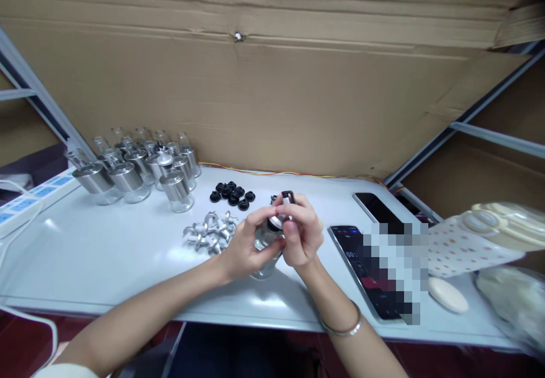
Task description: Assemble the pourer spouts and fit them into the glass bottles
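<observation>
My left hand (247,250) is closed around the upper part of a clear glass bottle (263,273), which stands near the table's front edge. A pourer top (277,221), silver with black parts, sits at the bottle's mouth. My right hand (307,233) grips this pourer top, its fingers and thumb pressed against it. The fingers of both hands meet there and hide much of the neck. Just left of my hands lies a heap of silver pourer pieces (210,231). Behind them are several black rubber stoppers (233,195).
Several glass bottles with steel sleeves (125,178) stand at the back left; one in front (175,188) carries a pourer top. A power strip (38,199) runs along the left edge. Two phones (347,253), a white oval object (448,294) and a plastic bag (513,298) lie right.
</observation>
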Demonstrator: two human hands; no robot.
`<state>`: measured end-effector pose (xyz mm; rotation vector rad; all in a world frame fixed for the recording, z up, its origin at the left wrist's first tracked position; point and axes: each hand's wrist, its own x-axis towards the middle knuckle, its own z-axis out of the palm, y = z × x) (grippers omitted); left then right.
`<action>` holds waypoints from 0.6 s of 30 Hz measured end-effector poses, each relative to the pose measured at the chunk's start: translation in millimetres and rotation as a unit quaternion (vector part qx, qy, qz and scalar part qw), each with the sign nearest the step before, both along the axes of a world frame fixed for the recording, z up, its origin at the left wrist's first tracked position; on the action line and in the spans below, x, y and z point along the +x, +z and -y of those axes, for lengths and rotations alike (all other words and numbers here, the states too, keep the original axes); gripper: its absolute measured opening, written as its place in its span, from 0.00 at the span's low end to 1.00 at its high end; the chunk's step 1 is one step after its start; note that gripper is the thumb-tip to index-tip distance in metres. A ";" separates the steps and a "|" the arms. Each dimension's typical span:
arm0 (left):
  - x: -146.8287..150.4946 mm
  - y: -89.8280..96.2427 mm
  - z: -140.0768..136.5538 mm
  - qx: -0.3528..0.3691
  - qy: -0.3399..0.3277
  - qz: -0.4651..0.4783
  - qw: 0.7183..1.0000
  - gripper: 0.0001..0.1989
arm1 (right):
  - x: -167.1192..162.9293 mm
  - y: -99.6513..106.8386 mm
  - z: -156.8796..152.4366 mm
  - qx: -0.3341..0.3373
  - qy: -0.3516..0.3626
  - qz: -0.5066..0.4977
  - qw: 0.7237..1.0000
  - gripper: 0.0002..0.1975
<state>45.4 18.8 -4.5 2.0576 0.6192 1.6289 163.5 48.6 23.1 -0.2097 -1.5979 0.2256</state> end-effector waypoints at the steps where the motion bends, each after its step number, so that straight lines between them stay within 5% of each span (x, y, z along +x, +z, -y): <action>1: 0.3 -1.2 0.0 0.000 0.002 0.007 1.000 0.29 | 1.1 1.0 0.8 0.001 -0.010 0.017 1.000 0.13; 18: 2.6 -6.3 2.9 -0.026 -0.025 0.045 0.998 0.24 | 0.1 -3.8 2.1 0.033 -0.048 -0.003 0.998 0.18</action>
